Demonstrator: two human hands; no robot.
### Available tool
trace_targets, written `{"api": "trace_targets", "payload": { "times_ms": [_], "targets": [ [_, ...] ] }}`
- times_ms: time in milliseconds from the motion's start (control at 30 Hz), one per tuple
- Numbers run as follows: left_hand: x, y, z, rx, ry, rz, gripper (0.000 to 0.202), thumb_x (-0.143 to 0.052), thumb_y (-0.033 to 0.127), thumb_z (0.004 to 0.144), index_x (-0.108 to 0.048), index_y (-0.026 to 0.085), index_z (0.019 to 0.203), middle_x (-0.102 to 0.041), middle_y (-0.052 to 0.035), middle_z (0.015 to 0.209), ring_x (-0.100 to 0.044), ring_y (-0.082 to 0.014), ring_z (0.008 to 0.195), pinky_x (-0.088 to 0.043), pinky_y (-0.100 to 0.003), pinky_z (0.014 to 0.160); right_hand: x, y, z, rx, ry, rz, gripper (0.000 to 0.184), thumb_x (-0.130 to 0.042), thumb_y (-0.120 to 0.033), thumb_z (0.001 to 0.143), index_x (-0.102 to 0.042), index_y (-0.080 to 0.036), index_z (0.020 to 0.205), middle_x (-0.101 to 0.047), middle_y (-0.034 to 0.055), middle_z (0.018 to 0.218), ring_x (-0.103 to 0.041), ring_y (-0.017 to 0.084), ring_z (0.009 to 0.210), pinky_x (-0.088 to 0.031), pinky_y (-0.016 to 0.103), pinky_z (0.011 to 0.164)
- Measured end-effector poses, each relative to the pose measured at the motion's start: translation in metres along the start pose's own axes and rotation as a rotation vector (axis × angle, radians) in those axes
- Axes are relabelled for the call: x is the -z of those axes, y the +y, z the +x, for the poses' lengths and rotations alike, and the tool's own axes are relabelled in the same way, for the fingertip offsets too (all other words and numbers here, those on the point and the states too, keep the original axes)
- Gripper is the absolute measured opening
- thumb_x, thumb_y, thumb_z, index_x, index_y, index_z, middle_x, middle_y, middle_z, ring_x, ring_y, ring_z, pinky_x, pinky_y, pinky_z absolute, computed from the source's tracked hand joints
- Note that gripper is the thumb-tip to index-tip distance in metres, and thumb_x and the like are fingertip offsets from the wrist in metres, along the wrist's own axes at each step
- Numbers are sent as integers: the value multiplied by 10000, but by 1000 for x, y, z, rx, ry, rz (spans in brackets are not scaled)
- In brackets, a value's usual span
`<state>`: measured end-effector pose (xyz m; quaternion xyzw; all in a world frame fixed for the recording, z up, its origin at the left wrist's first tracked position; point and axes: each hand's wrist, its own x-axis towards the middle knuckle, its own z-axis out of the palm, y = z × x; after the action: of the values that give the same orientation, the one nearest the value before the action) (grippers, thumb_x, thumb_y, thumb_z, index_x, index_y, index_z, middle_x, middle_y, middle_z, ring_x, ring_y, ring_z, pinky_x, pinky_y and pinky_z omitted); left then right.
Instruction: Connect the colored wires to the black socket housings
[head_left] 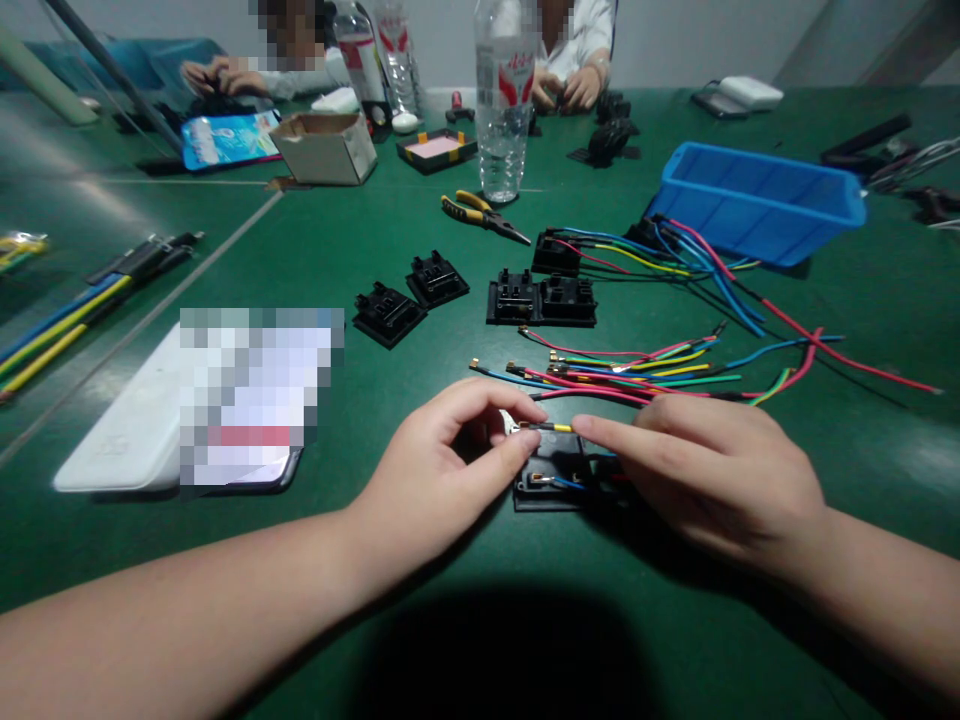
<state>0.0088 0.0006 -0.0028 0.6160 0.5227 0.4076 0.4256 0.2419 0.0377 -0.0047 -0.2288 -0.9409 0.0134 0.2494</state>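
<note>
My left hand (450, 460) pinches the metal tip of a yellow wire (553, 427) between thumb and fingers. My right hand (712, 470) grips the same wire from the right, its forefinger stretched toward the tip. Both hands hover over a black plastic connector block (551, 482) lying on the green table (480, 600); a blue wire is plugged into it. Just beyond lies a loose bundle of coloured wires (637, 370) with brass terminals.
Several black connector blocks (540, 298) lie mid-table, some wired. A blue plastic bin (757, 205), yellow-handled pliers (480, 212), a water bottle (504, 100) and a cardboard box (326, 147) stand farther back. A phone and white case (142, 430) lie left. Other people's hands (562, 88) work at the far edge.
</note>
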Motion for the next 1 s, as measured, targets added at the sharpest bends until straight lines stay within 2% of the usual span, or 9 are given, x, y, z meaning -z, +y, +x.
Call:
{"api": "trace_targets", "payload": {
  "times_ms": [200, 400, 500, 633, 733, 867, 1000],
  "targets": [
    [0, 3, 2, -13, -26, 42, 85, -646, 166, 846, -718, 200, 877, -681, 18, 831, -614, -111, 752, -473, -221, 698, 3, -3, 0, 11, 13, -21, 368, -503, -118, 905, -560, -207, 1257, -559, 6, 686, -496, 134, 574, -346, 265, 513],
    [4, 5, 3, -176, -155, 87, 114, -647, 109, 851, -728, 189, 857, -719, 11, 871, -649, -109, 834, -489, -204, 792, 3, -6, 0, 18, 28, 116, 233, -527, -96, 867, -602, -142, 1083, -512, -13, 617, -457, 119, 516, -313, 275, 495],
    [4, 5, 3, -223, -200, 134, 123, -640, 106, 855, -733, 186, 863, -724, 1, 861, -655, -119, 832, -499, -218, 793, 2, -6, -1, 25, 22, 134, 234, -524, -94, 858, -598, -140, 1076, -524, -13, 621, -470, 123, 515, -317, 278, 500],
    [4, 6, 2, -216, -164, 162, 113, -642, 122, 856, -726, 194, 871, -725, -4, 860, -658, -133, 821, -506, -242, 777, 1, -5, -2, 31, -9, 123, 278, -535, -123, 869, -569, -146, 1144, -560, -2, 660, -500, 134, 544, -344, 282, 515],
    [3, 6, -1, -200, -129, 185, 95, -634, 152, 868, -708, 197, 908, -717, -7, 880, -656, -135, 814, -506, -242, 751, 1, -5, -1, 11, 30, 140, 208, -530, -96, 874, -554, -167, 1067, -582, 2, 675, -505, 130, 557, -367, 279, 523],
    [2, 5, -3, -266, -108, 217, 117, -617, 150, 883, -699, 188, 958, -718, -15, 903, -657, -135, 842, -504, -242, 780, 0, -6, 0, -36, 41, 139, 168, -517, -85, 887, -541, -177, 1025, -604, 5, 678, -525, 133, 563, -393, 284, 532],
    [4, 3, -3, -315, -109, 246, 148, -597, 108, 887, -702, 189, 951, -717, -18, 920, -653, -134, 883, -500, -238, 819, 0, -5, 1, 41, 4, 109, 138, -501, -110, 907, -553, -161, 1025, -592, 10, 678, -496, 129, 560, -351, 275, 518]
  ]
}}
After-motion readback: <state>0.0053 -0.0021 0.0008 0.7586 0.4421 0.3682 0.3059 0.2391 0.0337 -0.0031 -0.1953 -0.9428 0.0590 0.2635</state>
